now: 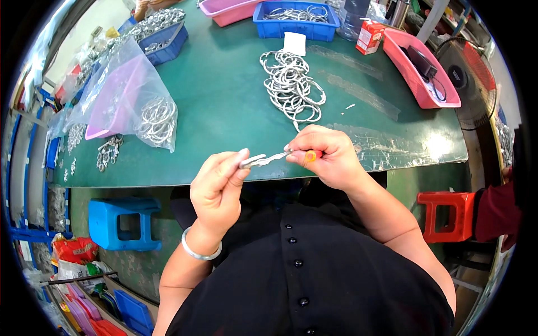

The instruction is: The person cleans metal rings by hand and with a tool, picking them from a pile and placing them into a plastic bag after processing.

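Close to the table's near edge, my left hand (pixel 217 185) pinches silvery metal pieces (pixel 256 161) that look like part of a metal ring. My right hand (pixel 330 155) is closed, its thumb and fingertips pinching the other end of the silvery strip between the hands. A small tool with a yellow and red handle (pixel 311 156) sticks out of the right fist; its working end is hidden. Just beyond the hands lies a pile of silver metal rings (pixel 288 84), with a white paper piece (pixel 295 43) at its far end.
The green table (pixel 218 112) holds a blue tray of rings (pixel 296 35), a pink tray with a black device (pixel 412 56) and a red carton (pixel 370 37). At left lie a plastic bag with rings (pixel 158 120) and small metal clasps (pixel 109 151). A blue stool (pixel 124 221) stands below.
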Demonstrator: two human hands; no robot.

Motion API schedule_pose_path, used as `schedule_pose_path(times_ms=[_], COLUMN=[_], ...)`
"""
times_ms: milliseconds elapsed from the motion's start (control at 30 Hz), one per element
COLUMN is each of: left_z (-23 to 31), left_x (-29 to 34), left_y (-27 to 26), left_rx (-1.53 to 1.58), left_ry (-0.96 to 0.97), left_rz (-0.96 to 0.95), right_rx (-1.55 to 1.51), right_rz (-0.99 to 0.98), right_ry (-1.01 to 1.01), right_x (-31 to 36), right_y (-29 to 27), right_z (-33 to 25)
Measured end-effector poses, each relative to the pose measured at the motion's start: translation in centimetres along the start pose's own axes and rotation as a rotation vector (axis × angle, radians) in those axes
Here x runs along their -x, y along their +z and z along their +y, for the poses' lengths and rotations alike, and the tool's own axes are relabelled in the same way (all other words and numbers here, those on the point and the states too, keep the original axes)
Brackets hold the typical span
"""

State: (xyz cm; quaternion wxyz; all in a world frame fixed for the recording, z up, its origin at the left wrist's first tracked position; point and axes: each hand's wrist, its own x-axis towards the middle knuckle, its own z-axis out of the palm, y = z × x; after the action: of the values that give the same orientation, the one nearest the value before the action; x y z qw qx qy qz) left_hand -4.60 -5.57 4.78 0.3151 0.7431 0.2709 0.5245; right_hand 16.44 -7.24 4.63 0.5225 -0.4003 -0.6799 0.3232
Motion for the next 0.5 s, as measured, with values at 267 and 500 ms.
schedule_pose_path(times_ms=[267, 500], left_z=[2.5, 2.6], left_x=[-1.5, -1.4], left_y=[0.4, 0.4], left_rx=[-0.167, -0.192], left_ry=[0.187, 0.182], left_rz=[-0.079, -0.084], right_rx=[-0.068, -0.132], right_rz=[-0.023, -0.027], right_ry=[0.127, 0.223], right_x=[0.1, 0.1], right_y=[0.0, 0.1], right_z=[0.4, 0.4])
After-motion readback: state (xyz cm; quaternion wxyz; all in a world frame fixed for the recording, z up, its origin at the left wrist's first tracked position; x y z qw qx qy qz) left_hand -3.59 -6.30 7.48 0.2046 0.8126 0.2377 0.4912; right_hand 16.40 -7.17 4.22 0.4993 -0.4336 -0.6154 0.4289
